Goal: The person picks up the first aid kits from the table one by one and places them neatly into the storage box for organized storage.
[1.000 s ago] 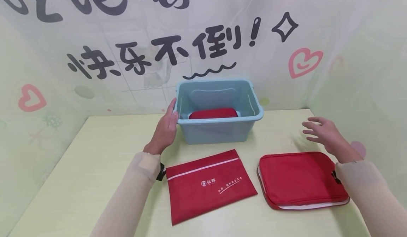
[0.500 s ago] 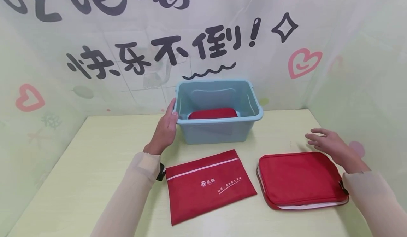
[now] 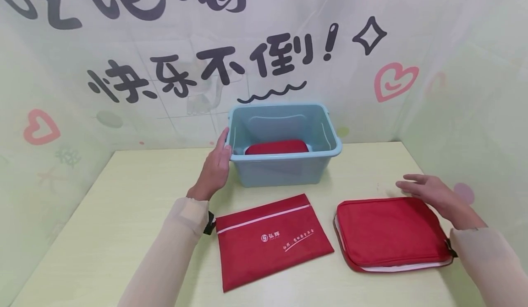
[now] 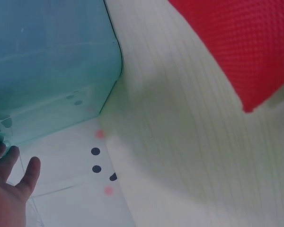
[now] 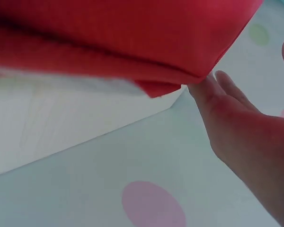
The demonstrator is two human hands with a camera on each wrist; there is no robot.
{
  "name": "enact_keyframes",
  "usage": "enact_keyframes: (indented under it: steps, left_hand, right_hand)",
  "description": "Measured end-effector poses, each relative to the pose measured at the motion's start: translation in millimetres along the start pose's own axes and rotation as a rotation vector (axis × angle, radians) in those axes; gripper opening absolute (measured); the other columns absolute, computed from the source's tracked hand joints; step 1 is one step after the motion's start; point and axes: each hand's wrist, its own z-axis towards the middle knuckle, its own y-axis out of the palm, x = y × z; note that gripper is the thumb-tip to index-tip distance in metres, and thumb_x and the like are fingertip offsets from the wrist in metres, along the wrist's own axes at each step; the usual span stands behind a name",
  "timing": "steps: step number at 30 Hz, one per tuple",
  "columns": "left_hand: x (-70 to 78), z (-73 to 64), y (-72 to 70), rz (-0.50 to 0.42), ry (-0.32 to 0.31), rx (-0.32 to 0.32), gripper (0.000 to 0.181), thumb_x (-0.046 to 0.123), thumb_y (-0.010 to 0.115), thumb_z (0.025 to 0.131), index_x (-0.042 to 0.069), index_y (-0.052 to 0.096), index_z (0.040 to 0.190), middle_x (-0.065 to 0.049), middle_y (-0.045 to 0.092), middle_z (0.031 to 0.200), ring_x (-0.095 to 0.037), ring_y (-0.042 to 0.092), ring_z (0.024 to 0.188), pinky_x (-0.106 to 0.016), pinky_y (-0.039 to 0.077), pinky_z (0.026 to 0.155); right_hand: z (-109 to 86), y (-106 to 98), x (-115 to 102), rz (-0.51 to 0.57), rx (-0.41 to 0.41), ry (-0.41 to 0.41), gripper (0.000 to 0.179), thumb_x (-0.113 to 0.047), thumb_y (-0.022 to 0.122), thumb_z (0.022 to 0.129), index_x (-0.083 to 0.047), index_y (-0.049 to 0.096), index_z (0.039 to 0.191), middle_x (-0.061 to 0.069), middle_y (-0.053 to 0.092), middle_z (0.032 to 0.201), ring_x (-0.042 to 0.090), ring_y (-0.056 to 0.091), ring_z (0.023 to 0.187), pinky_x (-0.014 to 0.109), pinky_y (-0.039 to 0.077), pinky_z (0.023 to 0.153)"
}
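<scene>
A light blue plastic bin (image 3: 280, 172) stands at the back of the table with a red item (image 3: 277, 147) inside, mostly hidden by the front wall. My left hand (image 3: 213, 169) touches the bin's left side near the rim, fingers fairly straight; the left wrist view shows its fingertips (image 4: 32, 170) spread by the wall. In front lies a flat red zip document pouch (image 3: 274, 243) with white print. To its right sits a thicker red zip case (image 3: 393, 233) with a pale edge. My right hand (image 3: 439, 197) hovers at that case's far right corner, fingers extended, holding nothing.
A pale wood-grain table (image 3: 123, 233) carries everything. Behind it hangs a white backdrop (image 3: 173, 128) with dark lettering, and a side wall (image 3: 474, 128) rises close beyond my right hand.
My right hand has come down and slightly right, toward the far right corner of the thicker red case. The left hand, the bin and both red pieces on the table stay put.
</scene>
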Motion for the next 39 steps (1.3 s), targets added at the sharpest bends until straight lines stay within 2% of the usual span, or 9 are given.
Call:
enact_keyframes:
  steps: [4,7,9,11,17,21,26,33,39]
  left_hand:
    - [0.2,-0.2,0.1,0.001,-0.003,-0.001,0.064,0.055,0.024,0.103,0.034,0.003,0.16,0.005,0.019,0.165,-0.028,0.026,0.148,-0.059,0.034,0.11]
    - [0.0,0.1,0.2,0.0,-0.002,0.001,0.064,0.054,0.024,0.104,0.034,0.003,0.16,0.006,0.019,0.165,-0.027,0.025,0.148,-0.058,0.034,0.11]
    - [-0.2,0.1,0.3,-0.001,-0.001,0.0,0.063,0.052,0.024,0.104,0.034,0.003,0.16,0.006,0.018,0.165,-0.027,0.025,0.148,-0.058,0.034,0.11]
    - [-0.4,0.2,0.4,-0.002,0.0,-0.001,0.062,0.05,0.025,0.105,0.033,0.003,0.16,0.006,0.018,0.165,-0.027,0.025,0.149,-0.058,0.033,0.111]
    - [-0.9,-0.6,0.3,0.001,-0.001,0.0,0.062,0.051,0.024,0.105,0.033,0.003,0.16,0.005,0.019,0.165,-0.028,0.025,0.149,-0.058,0.033,0.111]
    - [-1.1,-0.4,0.6,0.0,0.001,0.003,0.063,0.053,0.024,0.104,0.033,0.003,0.16,0.005,0.019,0.165,-0.027,0.025,0.148,-0.058,0.033,0.11]
    - [0.0,0.6,0.9,0.0,0.003,0.003,0.064,0.055,0.024,0.103,0.034,0.003,0.16,0.006,0.019,0.165,-0.027,0.025,0.148,-0.058,0.034,0.11]
    - [2.1,0.0,-0.1,-0.008,-0.014,0.005,0.063,0.052,0.025,0.104,0.035,0.003,0.16,0.005,0.02,0.164,-0.029,0.026,0.148,-0.059,0.034,0.11]
    - [0.6,1.4,2.2,-0.017,-0.013,-0.002,0.062,0.043,0.028,0.106,0.029,0.004,0.161,0.005,0.019,0.165,-0.029,0.026,0.148,-0.059,0.033,0.11]
  right_hand:
    - [-2.0,-2,5,-0.053,-0.033,0.013,0.081,-0.045,0.055,0.099,0.014,0.028,0.148,0.037,0.041,0.143,0.049,0.045,0.127,0.052,0.045,0.1]
    - [-3.8,-3,9,-0.066,-0.06,0.0,0.078,-0.041,0.06,0.097,0.013,0.034,0.147,0.034,0.042,0.145,0.047,0.043,0.129,0.044,0.047,0.097]
    - [-4.8,-4,11,-0.08,-0.077,-0.018,0.076,-0.038,0.063,0.096,0.014,0.036,0.145,0.031,0.048,0.142,0.045,0.045,0.129,0.035,0.048,0.093]
    - [-5.4,-4,13,-0.091,-0.102,-0.036,0.075,-0.034,0.065,0.095,0.015,0.037,0.145,0.03,0.051,0.14,0.045,0.047,0.128,0.031,0.048,0.09]
    - [-6.5,-5,15,-0.116,-0.159,-0.076,0.074,-0.029,0.067,0.094,0.015,0.037,0.144,0.033,0.047,0.141,0.047,0.046,0.127,0.042,0.048,0.095]
    - [-8.1,-7,17,-0.11,-0.179,-0.097,0.072,-0.028,0.066,0.095,0.014,0.037,0.145,0.033,0.045,0.143,0.048,0.044,0.129,0.037,0.047,0.092]
    - [-14.2,-12,24,-0.073,-0.18,-0.079,0.071,-0.028,0.064,0.096,0.012,0.035,0.147,0.033,0.043,0.145,0.043,0.046,0.127,0.027,0.05,0.086]
    - [-19.0,-12,32,0.001,-0.225,-0.07,0.07,-0.023,0.065,0.095,0.01,0.034,0.148,0.027,0.049,0.137,0.031,0.051,0.118,0.028,0.053,0.084]
    - [-18.7,-11,32,-0.047,-0.216,-0.081,0.067,-0.022,0.066,0.094,0.013,0.039,0.144,0.023,0.054,0.129,0.031,0.052,0.114,0.029,0.053,0.083]
